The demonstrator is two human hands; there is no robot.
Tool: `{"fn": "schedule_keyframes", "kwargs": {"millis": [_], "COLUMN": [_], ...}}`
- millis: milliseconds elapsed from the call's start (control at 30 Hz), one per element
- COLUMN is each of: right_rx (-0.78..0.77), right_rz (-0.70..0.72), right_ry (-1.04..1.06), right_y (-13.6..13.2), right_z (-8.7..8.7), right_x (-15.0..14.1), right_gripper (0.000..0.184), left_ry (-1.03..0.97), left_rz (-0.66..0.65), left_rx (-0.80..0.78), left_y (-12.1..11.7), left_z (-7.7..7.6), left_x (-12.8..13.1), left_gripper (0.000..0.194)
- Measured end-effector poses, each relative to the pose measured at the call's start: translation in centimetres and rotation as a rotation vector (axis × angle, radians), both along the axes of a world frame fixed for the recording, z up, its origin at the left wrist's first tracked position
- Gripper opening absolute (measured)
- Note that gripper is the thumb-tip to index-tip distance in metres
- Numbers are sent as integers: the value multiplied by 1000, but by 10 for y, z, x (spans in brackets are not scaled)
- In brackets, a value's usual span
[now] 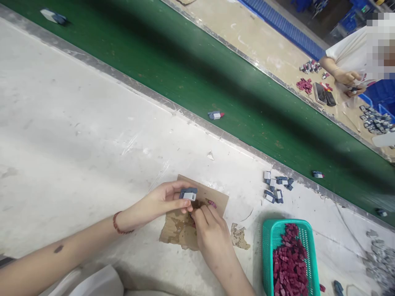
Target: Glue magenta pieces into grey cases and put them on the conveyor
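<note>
My left hand [168, 199] grips a small dark-blue and white plastic part [189, 194] between thumb and fingers, above a piece of brown cardboard [217, 196]. Close beside it, my right hand [210, 226] is closed, its fingertips pinched together and pointing down over the cardboard. Whatever those fingers hold is hidden behind them. A small dark-red piece [212, 203] shows on the cardboard just past the right knuckles. To the right stands a green plastic basket [267, 255] filled with many dark-red pieces [290, 263].
Several blue-and-white parts [273, 187] lie by the edge of a green conveyor belt [173, 78]. On the belt sits a part with a red tip [216, 115], among others. Across it a co-worker [348, 61] handles small parts. Grey pieces [382, 259] are heaped at right.
</note>
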State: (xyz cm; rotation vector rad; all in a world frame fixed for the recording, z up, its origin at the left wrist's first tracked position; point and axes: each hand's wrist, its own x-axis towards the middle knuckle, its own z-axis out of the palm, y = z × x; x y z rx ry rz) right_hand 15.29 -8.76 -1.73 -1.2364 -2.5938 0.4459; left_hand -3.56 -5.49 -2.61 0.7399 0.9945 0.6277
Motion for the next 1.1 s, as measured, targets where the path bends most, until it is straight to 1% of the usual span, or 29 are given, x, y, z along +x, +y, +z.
{"fn": "schedule_keyframes", "kwargs": {"millis": [100,167,233,300,333,400,500,600,700,900,1000,1100], "right_rx": [-75,-168,-289,-396,-424,-436,-411,-409,-426,-436,-442,-423], "right_rz": [-35,-41,-79,-168,-216,-290,-327,-322,-308,-273,-236,-183], "right_ry": [36,120,263,439,530,688,823,858,878,871,841,784], "right_y": [2,5,8,11,11,11,10,9,10,11,10,9], "right_z": [0,2,6,9,9,9,8,8,8,4,2,2], "right_x": [4,8,13,19,21,24,23,18,13,11,11,9], "right_gripper": [30,29,25,16,12,7,7,7,8,9,10,13], "left_ry": [69,99,91,61,43,13,20,74,80,59,68,127], "left_rz": [11,3,-42,-97,-125,-179,-225,-265,-301,-303,-314,-330], "left_rx": [129,209,256,268,267,269,286,314,351,428,470,504], "left_y": [-5,-8,-11,-13,-14,-15,-17,-19,-20,-20,-19,-18], "left_z": [-3,-5,-6,-6,-7,-7,-9,-12,-15,-16,-16,-16], "left_x": [2,3,4,5,5,6,8,7,6,6,8,9], "left_gripper": [44,49,56,59,59,59,59,59,55,46,40,35]}}
